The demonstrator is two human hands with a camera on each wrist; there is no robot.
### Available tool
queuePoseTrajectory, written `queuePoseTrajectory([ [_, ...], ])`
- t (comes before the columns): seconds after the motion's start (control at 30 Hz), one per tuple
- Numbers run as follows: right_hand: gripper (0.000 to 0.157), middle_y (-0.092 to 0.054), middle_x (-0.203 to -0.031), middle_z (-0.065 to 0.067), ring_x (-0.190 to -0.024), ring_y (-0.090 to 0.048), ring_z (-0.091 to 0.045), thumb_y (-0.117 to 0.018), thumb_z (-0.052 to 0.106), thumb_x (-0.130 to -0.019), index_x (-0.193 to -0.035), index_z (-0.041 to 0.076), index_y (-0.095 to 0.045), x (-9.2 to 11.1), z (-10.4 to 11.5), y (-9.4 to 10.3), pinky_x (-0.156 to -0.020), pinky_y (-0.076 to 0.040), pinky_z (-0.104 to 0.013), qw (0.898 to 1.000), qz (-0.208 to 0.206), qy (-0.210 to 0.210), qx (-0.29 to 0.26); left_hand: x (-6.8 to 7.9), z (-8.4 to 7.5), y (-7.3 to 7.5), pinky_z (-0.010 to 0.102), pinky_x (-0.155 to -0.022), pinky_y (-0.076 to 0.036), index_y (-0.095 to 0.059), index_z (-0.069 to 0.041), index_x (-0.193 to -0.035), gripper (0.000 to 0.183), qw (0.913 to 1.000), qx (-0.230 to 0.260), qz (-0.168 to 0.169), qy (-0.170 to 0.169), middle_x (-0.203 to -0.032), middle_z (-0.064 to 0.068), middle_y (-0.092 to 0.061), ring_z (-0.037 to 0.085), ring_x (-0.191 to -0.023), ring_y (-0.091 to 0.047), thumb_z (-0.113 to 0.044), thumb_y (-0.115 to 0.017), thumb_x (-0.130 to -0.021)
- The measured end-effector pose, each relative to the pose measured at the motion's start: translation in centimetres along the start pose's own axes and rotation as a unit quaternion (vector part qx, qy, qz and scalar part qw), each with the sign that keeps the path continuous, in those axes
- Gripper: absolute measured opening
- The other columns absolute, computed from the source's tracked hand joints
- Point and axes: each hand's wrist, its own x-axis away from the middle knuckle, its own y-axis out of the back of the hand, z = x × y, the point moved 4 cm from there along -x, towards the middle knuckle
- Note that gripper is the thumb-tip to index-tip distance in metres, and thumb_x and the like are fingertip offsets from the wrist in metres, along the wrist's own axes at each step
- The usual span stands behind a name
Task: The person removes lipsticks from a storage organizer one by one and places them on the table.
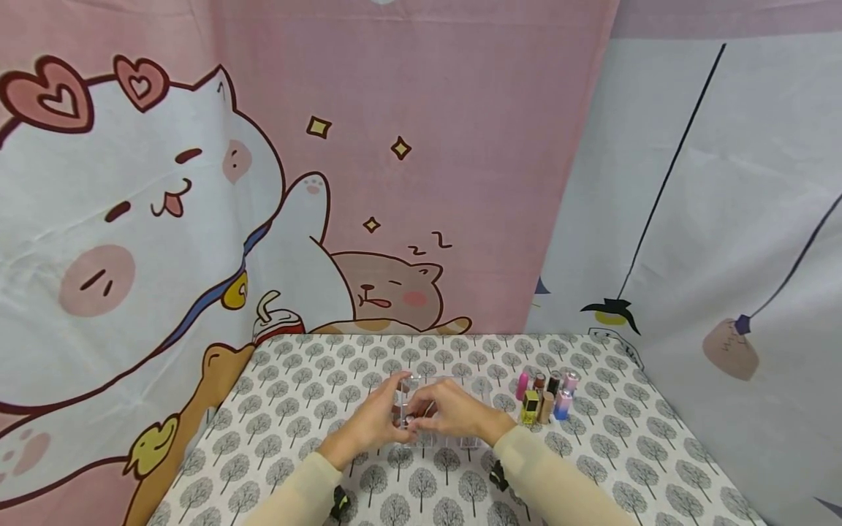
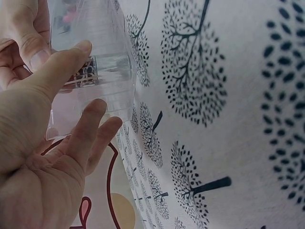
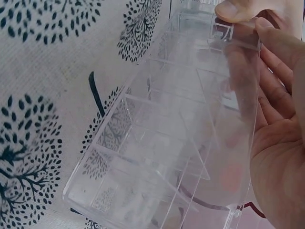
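Note:
A clear plastic organizer (image 3: 143, 124) with divided compartments lies on the patterned cloth, low in the middle of the head view. My left hand (image 1: 381, 415) holds its left end, thumb on one side and fingers spread along the other. My right hand (image 1: 454, 410) reaches over the same end. Its thumb and fingertips pinch a small dark cosmetic item (image 3: 245, 36) with a clear part, at the organizer's end compartment. In the left wrist view this item (image 2: 86, 74) shows a dark, patterned section beside the left thumb. Fingers hide much of it; its exact kind I cannot tell.
Right of the organizer several lipstick-like tubes stand in a group, among them a pink one (image 1: 522, 385), a yellow one with a black cap (image 1: 530, 407), a tan one (image 1: 546, 407) and a blue-pink one (image 1: 562, 404). Cartoon-printed curtains (image 1: 447, 183) rise behind the table.

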Motion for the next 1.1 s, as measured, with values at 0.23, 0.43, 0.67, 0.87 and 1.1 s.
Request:
queuePoseTrajectory([
  [0.23,0.017,-0.089,-0.113,0.005,-0.097,-0.078,0.007,-0.090,0.016,-0.104,-0.121,0.016,-0.087,-0.12,0.07,-0.03,-0.093,-0.069,-0.016,1.000,-0.004,0.016,0.002,0.07,-0.02,-0.11,0.022,-0.083,-0.068,-0.032,-0.011,-0.180,0.125,0.9997,0.023,0.007,0.000,-0.162,0.023,-0.058,0.029,-0.117,-0.081,-0.013,-0.109,-0.082],
  [0.43,0.017,-0.089,-0.112,0.007,-0.096,-0.077,0.009,-0.090,0.020,-0.104,-0.120,0.018,-0.087,-0.11,0.03,-0.03,-0.094,-0.069,-0.017,1.000,-0.006,0.009,0.000,0.09,-0.14,-0.10,0.018,-0.082,-0.066,-0.032,-0.010,-0.180,0.125,0.9995,0.030,0.007,-0.003,-0.162,0.025,-0.058,0.030,-0.118,-0.081,-0.011,-0.108,-0.081],
  [0.67,0.016,-0.087,-0.112,0.012,-0.098,-0.077,0.008,-0.089,0.020,-0.105,-0.121,0.020,-0.086,-0.23,-0.06,0.01,-0.096,-0.067,-0.015,1.000,-0.002,-0.004,-0.019,0.17,-0.13,0.06,0.021,-0.080,-0.066,-0.031,-0.013,-0.181,0.124,0.9995,0.030,0.007,-0.001,-0.162,0.024,-0.057,0.025,-0.115,-0.079,-0.013,-0.108,-0.082],
  [0.87,0.014,-0.088,-0.114,0.012,-0.101,-0.078,0.006,-0.088,0.025,-0.106,-0.120,0.022,-0.087,-0.27,-0.03,0.19,-0.095,-0.067,-0.015,1.000,-0.015,-0.006,-0.027,0.19,0.01,0.00,0.027,-0.087,-0.070,-0.032,-0.013,-0.180,0.125,0.9996,0.026,0.006,-0.004,-0.161,0.024,-0.059,0.026,-0.115,-0.081,-0.015,-0.109,-0.082],
  [1.1,0.016,-0.089,-0.116,0.009,-0.101,-0.079,0.005,-0.088,0.025,-0.107,-0.122,0.021,-0.087,-0.23,0.33,0.59,-0.094,-0.068,-0.015,0.999,-0.020,-0.011,-0.027,0.13,0.17,-0.04,0.030,-0.089,-0.070,-0.032,-0.012,-0.180,0.127,1.0000,0.004,0.001,-0.006,-0.160,0.022,-0.061,0.015,-0.108,-0.075,-0.020,-0.110,-0.080],
])
